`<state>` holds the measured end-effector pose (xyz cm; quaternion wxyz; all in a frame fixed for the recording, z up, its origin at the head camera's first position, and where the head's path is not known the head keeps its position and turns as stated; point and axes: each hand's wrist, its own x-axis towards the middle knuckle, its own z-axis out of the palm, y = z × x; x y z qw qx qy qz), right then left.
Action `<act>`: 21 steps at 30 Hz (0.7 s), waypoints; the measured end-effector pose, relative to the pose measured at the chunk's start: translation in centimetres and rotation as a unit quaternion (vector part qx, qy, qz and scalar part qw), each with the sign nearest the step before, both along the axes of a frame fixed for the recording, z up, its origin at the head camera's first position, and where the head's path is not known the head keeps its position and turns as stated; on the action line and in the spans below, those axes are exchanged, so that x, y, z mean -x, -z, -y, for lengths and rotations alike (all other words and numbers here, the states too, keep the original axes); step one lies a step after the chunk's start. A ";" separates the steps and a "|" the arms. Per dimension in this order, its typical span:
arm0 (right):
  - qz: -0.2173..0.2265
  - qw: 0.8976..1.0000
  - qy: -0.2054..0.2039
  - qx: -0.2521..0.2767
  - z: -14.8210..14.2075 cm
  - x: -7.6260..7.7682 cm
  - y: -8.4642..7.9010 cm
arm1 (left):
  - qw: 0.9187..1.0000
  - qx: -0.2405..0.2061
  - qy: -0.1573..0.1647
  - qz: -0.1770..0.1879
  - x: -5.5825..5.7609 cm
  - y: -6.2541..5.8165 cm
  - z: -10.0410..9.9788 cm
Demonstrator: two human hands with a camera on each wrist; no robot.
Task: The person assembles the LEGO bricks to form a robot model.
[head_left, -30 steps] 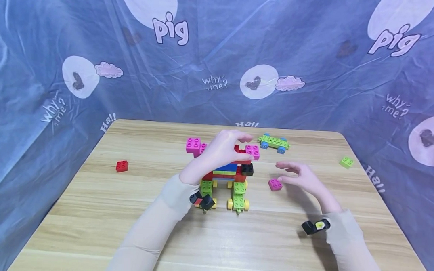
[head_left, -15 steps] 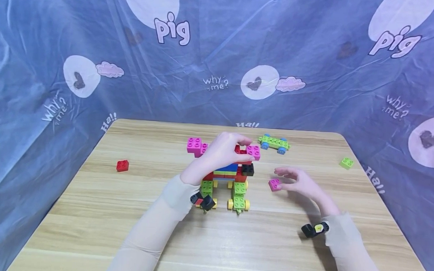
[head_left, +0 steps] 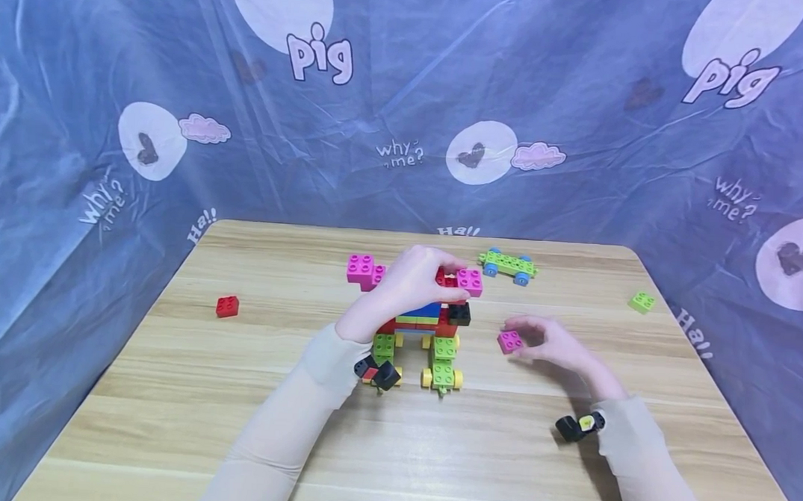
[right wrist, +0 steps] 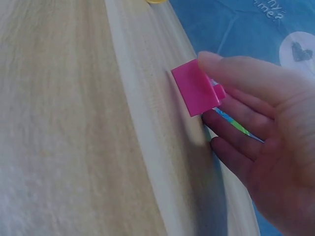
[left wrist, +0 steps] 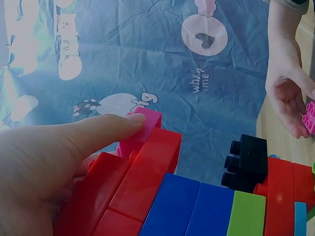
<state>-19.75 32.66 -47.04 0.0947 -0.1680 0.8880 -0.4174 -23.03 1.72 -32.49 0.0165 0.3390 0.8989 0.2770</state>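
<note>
A model of toy building bricks (head_left: 417,311) stands mid-table on green bases with yellow wheels; its body is red, blue and green, with pink bricks at both upper ends. My left hand (head_left: 407,284) reaches over its top and grips it, the thumb (left wrist: 110,127) lying on the right-hand pink brick (left wrist: 147,120); its other fingers are mostly hidden behind the bricks. A black brick (left wrist: 251,162) juts from the model's side. To the right, my right hand (head_left: 555,345) holds a loose pink brick (right wrist: 195,88) between thumb and fingers, low by the tabletop.
A green wheeled base (head_left: 507,263) with blue wheels stands at the back, right of the model. One green brick (head_left: 641,302) lies near the right edge, a red brick (head_left: 227,306) towards the left. A blue printed cloth (head_left: 408,94) hangs behind the table (head_left: 265,439).
My right hand has come down and left onto the loose pink brick and taken hold of it. The left hand stays on the model.
</note>
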 end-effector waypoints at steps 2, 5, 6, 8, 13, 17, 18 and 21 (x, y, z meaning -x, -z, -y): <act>0.004 1.000 -0.001 0.004 0.0 0.0 0.1 | 1.000 0.001 -0.001 0.000 0.0 0.0 0.0; 0.001 1.000 -0.007 0.008 0.1 0.0 0.2 | 1.000 0.000 -0.001 -0.001 0.0 0.0 0.0; -0.006 1.000 -0.010 0.003 0.1 0.0 0.2 | 1.000 0.000 0.000 -0.002 0.0 0.0 0.0; -0.014 1.000 -0.014 -0.006 0.3 0.0 0.2 | 1.000 0.000 -0.001 -0.002 -0.1 0.0 0.0; -0.032 0.999 -0.016 -0.035 0.4 0.0 0.3 | 1.000 0.002 -0.002 -0.009 0.0 0.1 0.0; -0.038 0.998 -0.014 -0.048 0.5 0.0 0.2 | 1.000 0.005 -0.004 -0.012 0.0 0.1 -0.1; -0.033 0.998 -0.014 -0.045 0.5 0.0 0.1 | 1.000 0.006 -0.005 -0.012 -0.1 0.1 -0.1; -0.023 0.999 -0.011 -0.032 0.6 0.0 -0.1 | 1.000 0.008 -0.008 -0.012 -0.1 0.1 -0.1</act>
